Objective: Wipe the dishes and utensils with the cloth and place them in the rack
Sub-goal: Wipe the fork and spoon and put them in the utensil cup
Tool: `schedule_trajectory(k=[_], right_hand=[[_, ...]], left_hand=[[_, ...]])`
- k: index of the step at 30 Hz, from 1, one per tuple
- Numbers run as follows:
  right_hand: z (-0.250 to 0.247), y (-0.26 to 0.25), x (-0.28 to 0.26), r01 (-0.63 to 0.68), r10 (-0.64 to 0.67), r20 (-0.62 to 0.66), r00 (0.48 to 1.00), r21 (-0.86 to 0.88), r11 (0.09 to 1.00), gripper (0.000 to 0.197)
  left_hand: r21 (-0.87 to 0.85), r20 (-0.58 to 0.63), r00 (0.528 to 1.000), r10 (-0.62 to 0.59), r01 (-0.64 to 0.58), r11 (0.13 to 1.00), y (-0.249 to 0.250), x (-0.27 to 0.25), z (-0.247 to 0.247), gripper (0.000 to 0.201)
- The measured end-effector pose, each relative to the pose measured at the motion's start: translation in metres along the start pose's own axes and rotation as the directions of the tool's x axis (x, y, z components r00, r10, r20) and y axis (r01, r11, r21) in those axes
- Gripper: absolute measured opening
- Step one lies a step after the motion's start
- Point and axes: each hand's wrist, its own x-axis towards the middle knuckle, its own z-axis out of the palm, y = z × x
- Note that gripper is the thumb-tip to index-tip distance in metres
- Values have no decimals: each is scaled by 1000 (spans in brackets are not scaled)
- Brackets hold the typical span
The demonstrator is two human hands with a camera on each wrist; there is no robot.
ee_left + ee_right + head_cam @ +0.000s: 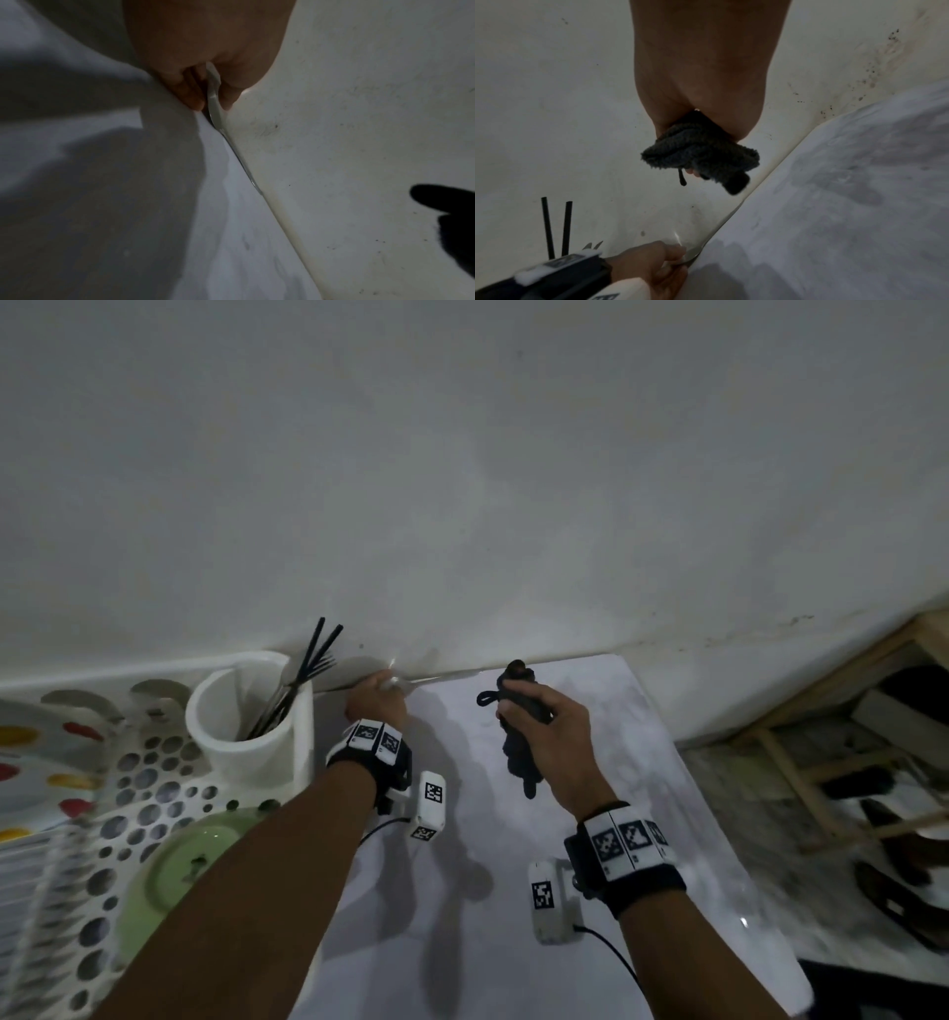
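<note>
A metal spoon (411, 681) lies along the seam where the white table meets the wall. My left hand (377, 701) pinches its bowl end, and in the left wrist view the spoon (214, 97) sits between thumb and fingers with its handle running away along the wall. My right hand (544, 726) grips a bunched dark grey cloth (518, 752) above the table, to the right of the spoon. The right wrist view shows the cloth (700, 152) sticking out of my fist and the spoon (706, 241) below it. The white perforated rack (128, 793) is at the left.
A white utensil cup (246, 726) in the rack holds black chopsticks (308, 670) and a fork. A green plate (174, 860) lies in the rack under my left forearm. The wall (462, 480) stands right behind the table. A wooden frame (821, 737) stands at the right.
</note>
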Motion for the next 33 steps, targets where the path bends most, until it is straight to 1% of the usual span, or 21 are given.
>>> schedule_trajectory(k=[3,6,7,8,9,11,13,14,15,16,17,18,20,22,23,25,29,31,33], right_hand=[[-6,10,2,-3,2,-7,1000,-12,1000,21],[-11,17,0,-9,9,-18,1000,-12,1000,21],[-13,17,0,-8,8,-28,1000,-11,1000,21],[-15,17,0,-7,7,-38,999,-9,1000,21],[-16,15,-1,-5,5,-48,999,-5,1000,20],[-19,9,-2,9,-9,-69,998,4,1000,18],[-21,-1,-4,33,-31,-71,997,24,999,15],[-23,-8,-6,53,-52,-60,997,27,998,13],[-25,-15,-9,76,-75,-48,996,20,997,11],[-26,-22,-13,100,-100,-38,994,5,995,11],[-28,-29,-17,124,-125,-26,992,-13,992,11],[-28,-36,-22,149,-149,-7,989,-28,988,11],[-26,-49,-37,185,-183,43,982,-41,982,11],[-20,-59,-58,206,-199,116,973,-53,977,11],[-16,-63,-70,215,-204,153,967,-61,975,11],[-4,-68,-98,222,-199,225,954,-81,972,11],[28,-66,-150,212,-166,337,927,-104,972,11],[46,-63,-174,234,-168,379,910,-136,963,13],[63,-59,-195,262,-180,403,897,-158,952,16]], left_hand=[[54,-31,999,-9,10,998,1,2,4,25],[-4,-89,995,-33,33,999,3,0,5,25],[-7,-105,994,-21,20,1000,6,-3,5,25],[-10,-112,994,6,-7,1000,9,-5,5,25],[-11,-109,992,57,-59,998,14,-8,4,25],[0,-93,975,203,-204,979,28,-16,0,25],[10,-65,933,353,-353,935,43,-27,-8,23],[15,-44,905,423,-423,906,50,-33,-14,21],[7,-28,867,498,-498,867,58,-41,-20,20],[-34,-5,837,547,-547,837,65,-48,-26,18],[-99,27,815,579,-575,812,72,-56,-34,18],[-171,67,804,590,-574,801,78,-64,-42,19],[-255,139,767,626,-584,771,90,-81,-61,22],[-269,170,693,700,-651,710,98,-95,-82,22],[-269,165,656,737,-689,673,102,-103,-93,21],[-236,131,601,788,-754,614,107,-117,-117,19],[-167,97,500,861,-844,509,113,-151,-164,20],[-164,77,465,882,-867,471,111,-167,-187,21],[-169,91,459,884,-867,468,107,-179,-208,21]])
